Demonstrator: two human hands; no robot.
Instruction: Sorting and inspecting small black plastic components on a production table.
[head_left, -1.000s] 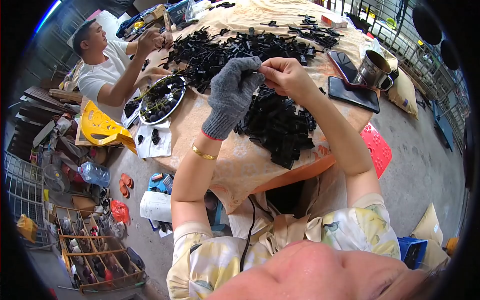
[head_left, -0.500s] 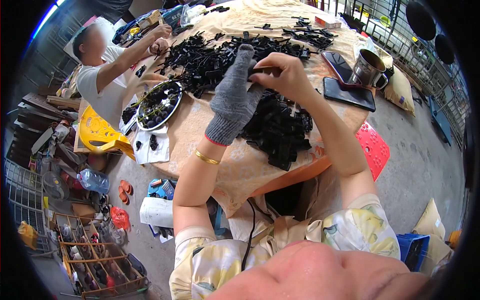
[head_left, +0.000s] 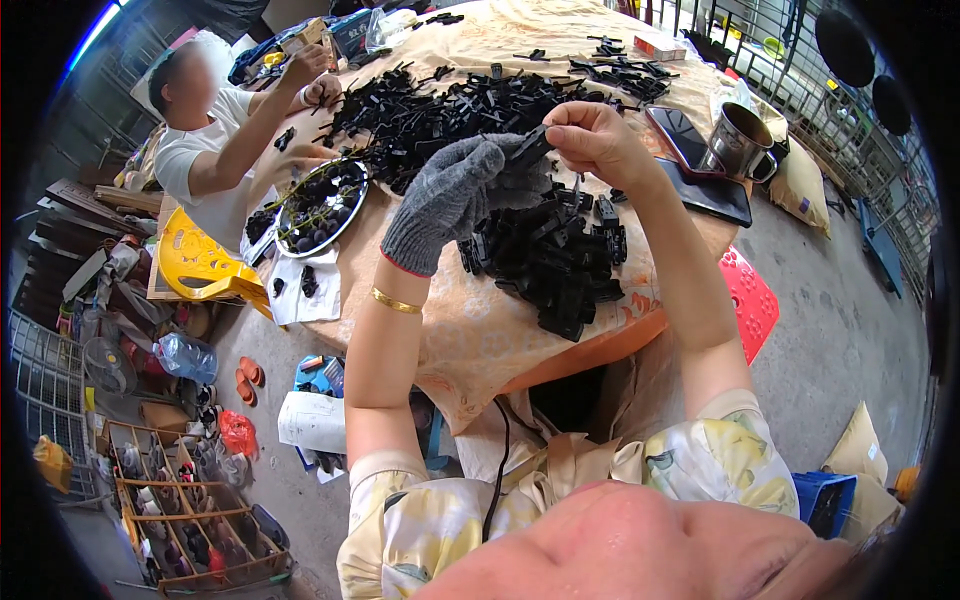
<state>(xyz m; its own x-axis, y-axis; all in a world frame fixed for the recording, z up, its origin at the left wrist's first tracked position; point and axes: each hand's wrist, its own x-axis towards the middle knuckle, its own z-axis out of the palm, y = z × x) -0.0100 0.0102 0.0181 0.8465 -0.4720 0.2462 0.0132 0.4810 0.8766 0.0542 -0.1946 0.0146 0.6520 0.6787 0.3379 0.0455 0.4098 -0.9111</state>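
My left hand (head_left: 450,195), in a grey knitted glove with a gold bangle at the wrist, is closed around a small black plastic part (head_left: 528,150). The bare fingers of my right hand (head_left: 598,145) pinch the upper right end of that part. Both hands are raised above the table, between two heaps. Beneath them, toward me, lies a pile of black plastic pieces (head_left: 560,270). Beyond them spreads a larger, looser heap of black parts (head_left: 400,125). The glove hides some of the held part, so its full shape does not show.
On the patterned tablecloth (head_left: 450,350) stand a plate of dark grapes (head_left: 345,218), two phones (head_left: 715,192) and a metal mug (head_left: 738,130). A person in white (head_left: 205,150) works at the left. A red stool (head_left: 752,300) and yellow chair (head_left: 195,255) flank the table.
My gloved hand has turned from upright to tilted rightward, and my right hand has shifted slightly right; the black part now shows between them. Another hand has appeared by the grape plate.
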